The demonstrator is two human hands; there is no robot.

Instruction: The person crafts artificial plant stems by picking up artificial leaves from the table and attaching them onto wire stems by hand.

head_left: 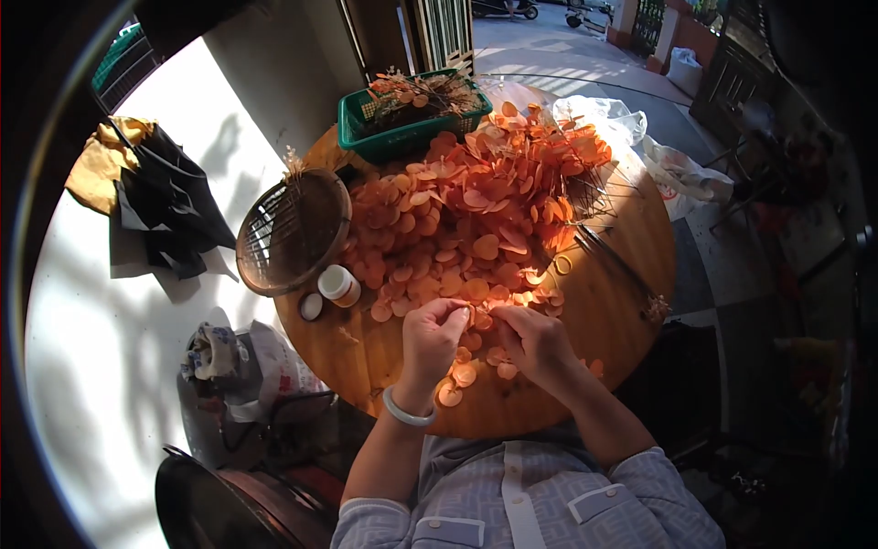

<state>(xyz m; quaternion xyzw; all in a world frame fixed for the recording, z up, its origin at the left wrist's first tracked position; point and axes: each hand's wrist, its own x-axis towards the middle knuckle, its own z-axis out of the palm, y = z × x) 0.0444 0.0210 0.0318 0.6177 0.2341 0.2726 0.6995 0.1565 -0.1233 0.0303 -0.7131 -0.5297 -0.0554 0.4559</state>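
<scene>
A large heap of orange, round-leaved sprigs (485,210) covers much of the round wooden table (366,361). At the heap's near edge my left hand (433,346) has its thumb and fingers pinched together by some orange leaves. Close beside it on the right, my right hand (538,346) is also closed in a pinch; the fingertips of both hands nearly meet. What lies between the fingertips is too small to make out. A few orange leaves (457,375) hang or lie just below and between my hands.
At the table's back stands a green basket (402,137) of dried stems. On the left are a round woven tray (294,233), a white jar (338,285) and its lid (311,306). Dark stems (617,261) and plastic bags (686,174) are on the right.
</scene>
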